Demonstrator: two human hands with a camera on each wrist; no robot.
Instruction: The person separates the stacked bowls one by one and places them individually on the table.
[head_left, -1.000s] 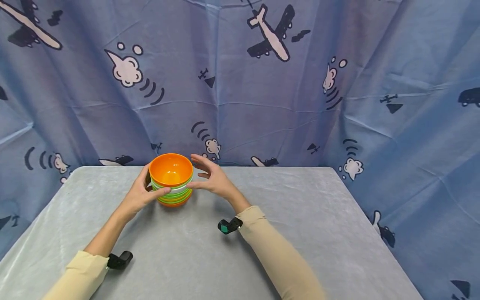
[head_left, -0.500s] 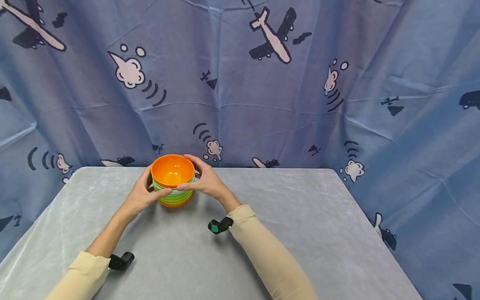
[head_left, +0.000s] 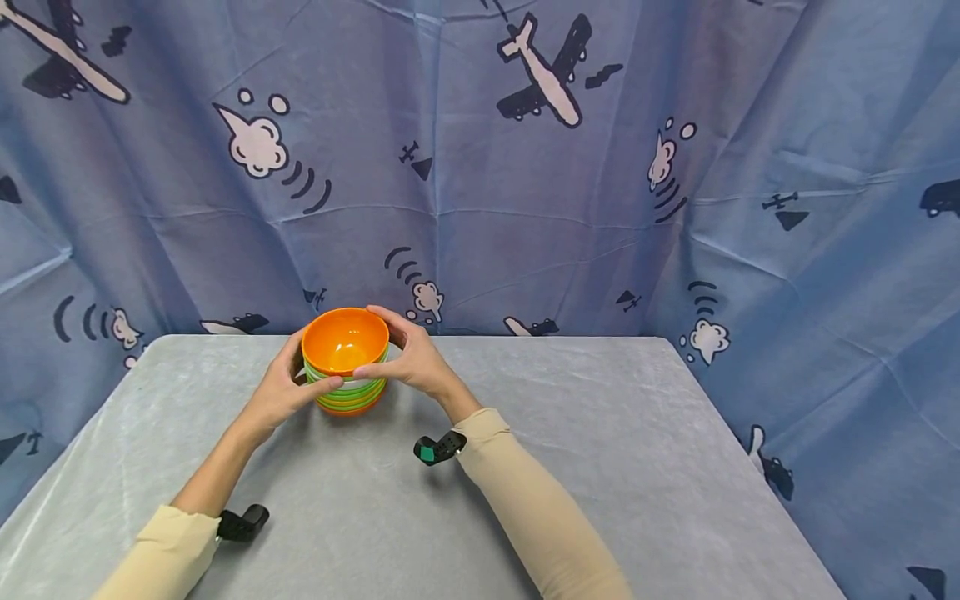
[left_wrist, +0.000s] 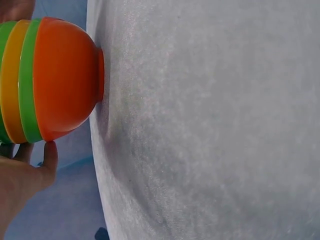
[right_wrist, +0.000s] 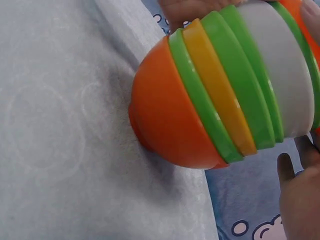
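Observation:
A tall stack of nested plastic bowls [head_left: 345, 342] stands upright near the table's far edge, left of centre, an orange one on top. Below it come white, green and yellow bowls, and an orange bowl [left_wrist: 67, 75] forms the base, its foot apparently on the cloth. My left hand [head_left: 281, 392] grips the upper stack from the left, thumb in front. From the right, my right hand [head_left: 416, 362] holds it too, thumb just below the top rim and fingers behind. Both hands' fingers are partly hidden behind the bowls.
A pale grey cloth covers the table [head_left: 562, 467]. Behind it hangs a blue curtain [head_left: 540, 208] printed with planes and clouds. Each wrist wears a small black camera, one on the left [head_left: 242, 523] and one on the right [head_left: 440, 448].
My right hand has moved left from just beside the stack and taken hold of it. My left hand keeps its grip, and the bowls stay in place.

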